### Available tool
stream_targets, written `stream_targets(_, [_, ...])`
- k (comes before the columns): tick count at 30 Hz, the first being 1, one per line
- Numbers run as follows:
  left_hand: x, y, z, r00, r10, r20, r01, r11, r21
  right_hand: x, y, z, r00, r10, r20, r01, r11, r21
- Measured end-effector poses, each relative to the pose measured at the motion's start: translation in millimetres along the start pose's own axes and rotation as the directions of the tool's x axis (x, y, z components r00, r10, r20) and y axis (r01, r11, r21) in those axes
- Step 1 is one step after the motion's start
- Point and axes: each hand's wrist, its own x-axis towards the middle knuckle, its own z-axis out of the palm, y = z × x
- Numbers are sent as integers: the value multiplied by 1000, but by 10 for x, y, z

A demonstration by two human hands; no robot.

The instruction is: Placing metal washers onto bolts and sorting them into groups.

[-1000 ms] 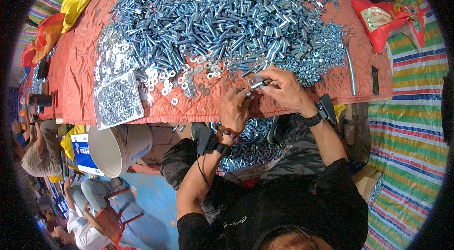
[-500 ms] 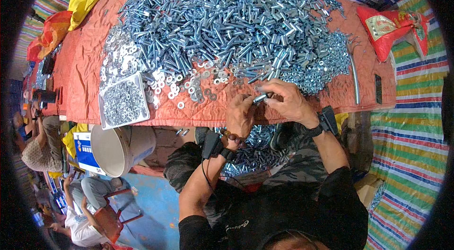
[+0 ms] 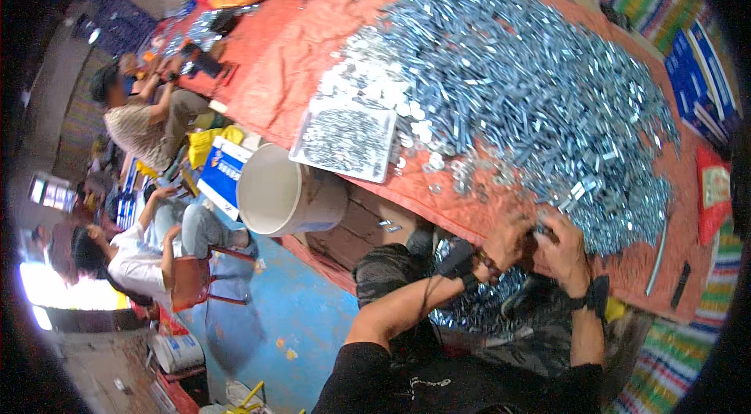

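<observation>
your left hand [image 3: 505,240] and right hand [image 3: 563,247] are at the desk's [image 3: 291,46] near edge by the bolts [image 3: 516,77], grip's too blurry to tell

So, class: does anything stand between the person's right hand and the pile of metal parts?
Nothing visible does: the pile of metal parts begins right beside the right hand. The white tray and bucket are off to the left, clear of that path.

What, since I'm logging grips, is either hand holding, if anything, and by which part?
It cannot be told: the left hand and right hand are close together, but blur hides any held thing and where it is gripped.
</observation>
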Motion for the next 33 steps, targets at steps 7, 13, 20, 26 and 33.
stream_targets(7, [-1, 88, -152, 995, -85, 57, 95, 972, -216, 59, -68, 128, 999, -27, 25, 26, 999, 47])
stream_targets(13, [-28, 171, -174, 985, -165, 60, 175, 934, -310, 28, -74, 126, 989, 133, 71, -137, 989, 58])
stream_targets(20, [-11, 116, -184, 996, -56, -66, 38, 969, -243, 71, -48, 207, 999, -50, -2, 50, 997, 59])
stream_targets(26, [89, 225, -359, 977, -207, 41, 211, 967, -139, 128, 128, 67, 993, 111, 35, -115, 984, 137])
stream_targets(33, [107, 252, -296, 981, -168, 94, 178, 978, -107, 167, 414, -227, 946, 222, -236, -224, 974, 21])
